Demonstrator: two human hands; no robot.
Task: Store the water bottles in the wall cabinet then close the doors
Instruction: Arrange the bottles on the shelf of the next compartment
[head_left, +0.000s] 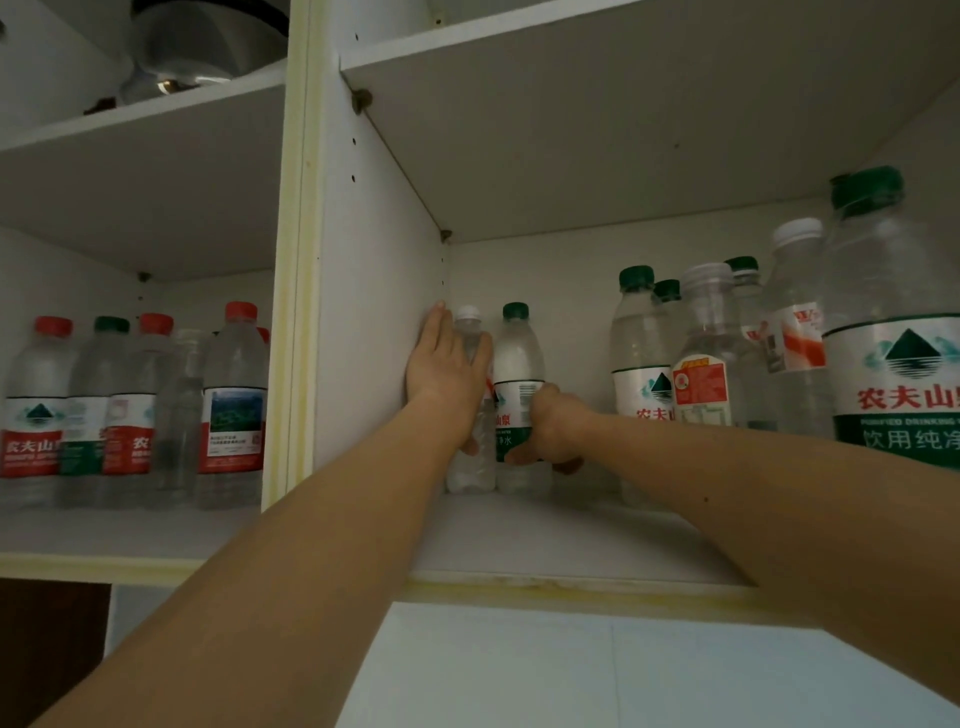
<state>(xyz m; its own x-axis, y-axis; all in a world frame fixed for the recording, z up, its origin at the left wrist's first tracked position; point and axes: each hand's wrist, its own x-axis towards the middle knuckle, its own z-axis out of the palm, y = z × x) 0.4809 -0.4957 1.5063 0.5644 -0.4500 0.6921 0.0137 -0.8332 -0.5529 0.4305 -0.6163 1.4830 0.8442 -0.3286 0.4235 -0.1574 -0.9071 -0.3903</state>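
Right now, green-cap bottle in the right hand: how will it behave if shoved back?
The green-cap bottle is tall and narrow, so a high push probably tips it. It looks full, likely heavy for its size. The right hand grips low on the label, which should slide it steadily.

Left hand (447, 371) hides the white-capped bottle (469, 332); its label perhaps unreadable.

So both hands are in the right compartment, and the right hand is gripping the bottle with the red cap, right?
Not quite: the head view shows the right hand gripping a bottle with a green cap, not red. Both hands are indeed in the right compartment; the left hand lies with straight fingers against the white-capped bottle.
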